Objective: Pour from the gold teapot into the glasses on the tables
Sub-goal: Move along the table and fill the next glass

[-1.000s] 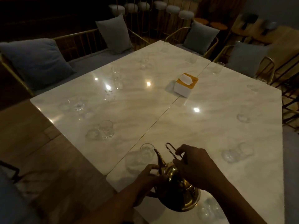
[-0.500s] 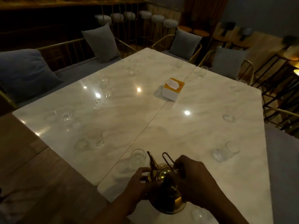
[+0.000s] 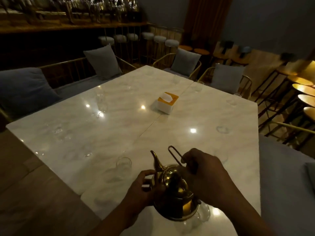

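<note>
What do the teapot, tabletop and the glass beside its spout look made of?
Teapot: polished gold-toned metal, perhaps brass; it throws mirror-like highlights. Tabletop: glossy pale marble or a marble look-alike, veined, reflecting lamps. Glass: clear glass; the table shows through it.

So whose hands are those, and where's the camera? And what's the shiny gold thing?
There's no machine here. A person wears a camera on their head, so you see their own two hands from above. The right hand grips the wire handle of a gold teapot, and the left hand holds the pot's side below the spout. The pot is over the near edge of two white marble tables pushed together. Clear glasses stand on them; one glass is just left of the spout. In the middle sits a white tissue box with an orange top.
</note>
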Demonstrator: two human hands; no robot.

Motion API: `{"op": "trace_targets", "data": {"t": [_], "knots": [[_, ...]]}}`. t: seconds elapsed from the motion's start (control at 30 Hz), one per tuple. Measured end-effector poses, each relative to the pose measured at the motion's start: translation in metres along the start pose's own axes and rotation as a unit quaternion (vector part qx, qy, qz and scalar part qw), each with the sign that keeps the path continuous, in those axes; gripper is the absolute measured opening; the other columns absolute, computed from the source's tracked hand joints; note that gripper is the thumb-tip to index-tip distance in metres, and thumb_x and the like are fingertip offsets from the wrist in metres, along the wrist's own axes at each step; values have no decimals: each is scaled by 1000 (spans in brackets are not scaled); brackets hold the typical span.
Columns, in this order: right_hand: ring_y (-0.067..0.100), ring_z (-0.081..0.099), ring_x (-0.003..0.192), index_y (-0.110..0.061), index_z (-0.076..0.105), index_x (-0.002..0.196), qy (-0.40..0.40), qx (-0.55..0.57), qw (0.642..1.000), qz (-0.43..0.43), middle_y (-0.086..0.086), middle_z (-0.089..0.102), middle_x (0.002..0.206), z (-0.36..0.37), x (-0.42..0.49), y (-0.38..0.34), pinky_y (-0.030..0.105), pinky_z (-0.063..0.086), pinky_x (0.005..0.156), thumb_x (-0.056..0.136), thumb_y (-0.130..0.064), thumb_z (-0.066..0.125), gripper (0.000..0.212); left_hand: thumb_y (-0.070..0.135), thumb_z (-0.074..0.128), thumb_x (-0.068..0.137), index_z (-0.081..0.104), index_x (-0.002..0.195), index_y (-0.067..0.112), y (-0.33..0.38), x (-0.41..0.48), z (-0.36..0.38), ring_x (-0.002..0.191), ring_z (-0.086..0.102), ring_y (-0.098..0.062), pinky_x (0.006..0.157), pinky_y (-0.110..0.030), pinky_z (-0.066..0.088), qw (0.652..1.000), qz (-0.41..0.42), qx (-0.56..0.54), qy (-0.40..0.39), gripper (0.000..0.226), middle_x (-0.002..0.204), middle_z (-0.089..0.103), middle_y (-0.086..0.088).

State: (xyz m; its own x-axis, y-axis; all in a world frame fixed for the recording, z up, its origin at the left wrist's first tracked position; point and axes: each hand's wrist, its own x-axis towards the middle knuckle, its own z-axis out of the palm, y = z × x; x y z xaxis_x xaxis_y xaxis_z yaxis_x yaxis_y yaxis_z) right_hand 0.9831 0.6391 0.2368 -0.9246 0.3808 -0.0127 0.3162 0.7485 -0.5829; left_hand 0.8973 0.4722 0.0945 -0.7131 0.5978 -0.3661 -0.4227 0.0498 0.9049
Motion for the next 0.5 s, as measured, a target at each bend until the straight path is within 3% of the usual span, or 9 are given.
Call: {"op": "trace_targets", "data": {"t": [0.1, 0.3, 0.5], "knots": [[-2, 59, 66, -28, 65, 112, -7, 2, 999, -31, -15, 60, 80, -26, -13, 24, 10, 44, 47, 90, -31, 72, 24, 42, 87, 59, 56, 121, 34, -4, -14, 44, 106, 65, -25, 72, -31, 60, 1000, 13, -3, 21, 69, 121, 61, -5], [0, 63, 78, -26, 66, 114, -30, 10, 997, -68, -14, 63, 84, -73, -41, 77, 10, 46, 64, 90, -32, 72, 25, 35, 88, 63, 59, 120, 32, -26, -41, 128, 106, 66, -25, 67, -27, 58, 997, 26, -34, 60, 64, 121, 63, -8], [-3, 59, 70, -28, 66, 109, -67, -11, 994, -82, -16, 60, 77, -101, -70, 122, 10, 39, 57, 89, -34, 73, 23, 40, 91, 59, 57, 121, 33, -56, -59, 184, 108, 64, -28, 76, -35, 61, 996, 8, -40, 77, 71, 124, 59, -8]]}}
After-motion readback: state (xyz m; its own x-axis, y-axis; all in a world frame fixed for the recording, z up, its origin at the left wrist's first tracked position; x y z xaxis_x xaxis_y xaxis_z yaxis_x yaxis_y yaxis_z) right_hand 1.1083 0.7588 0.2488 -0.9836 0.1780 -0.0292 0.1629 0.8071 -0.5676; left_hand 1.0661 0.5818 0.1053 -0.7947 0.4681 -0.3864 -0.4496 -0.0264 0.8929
